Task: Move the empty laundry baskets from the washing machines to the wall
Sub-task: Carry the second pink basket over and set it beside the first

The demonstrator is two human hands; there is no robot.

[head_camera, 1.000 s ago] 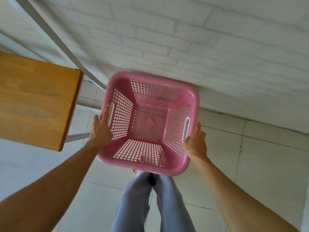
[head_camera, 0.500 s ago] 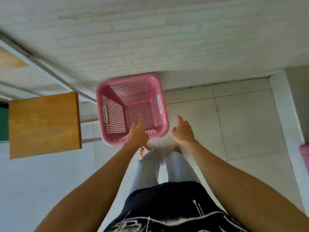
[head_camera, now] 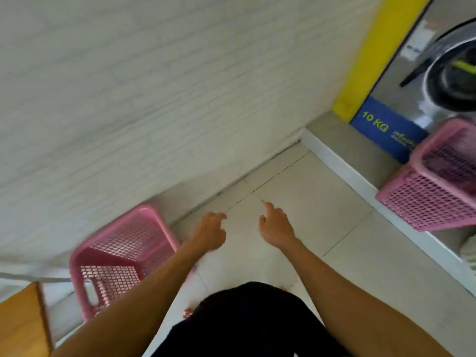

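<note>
Black fabric of my shirt (head_camera: 247, 320) fills the bottom of the head view, and both forearms reach forward from it over the pale tiled floor (head_camera: 322, 228). My left hand (head_camera: 210, 231) is empty, fingers loosely curled and holding nothing; my right hand (head_camera: 278, 228) is empty too, its fingers half bent with one pointing ahead. The two hands are near each other but apart, both above bare tile. Just left of my left forearm, a pink basket (head_camera: 121, 258) sits on the floor close beside the white brick wall (head_camera: 154, 99), its mesh sides and a white-edged handle slot showing; I see nothing inside it. A wooden tabletop (head_camera: 23, 323) cuts in at the lower left corner, near that basket. Farther off on the right, a second pink basket (head_camera: 432, 191) rests on a raised step in front of a washing machine (head_camera: 453, 73); motion blur keeps me from telling its contents. A blue "10 KG" label (head_camera: 378, 124) sits beside a yellow panel (head_camera: 373, 52).
</note>
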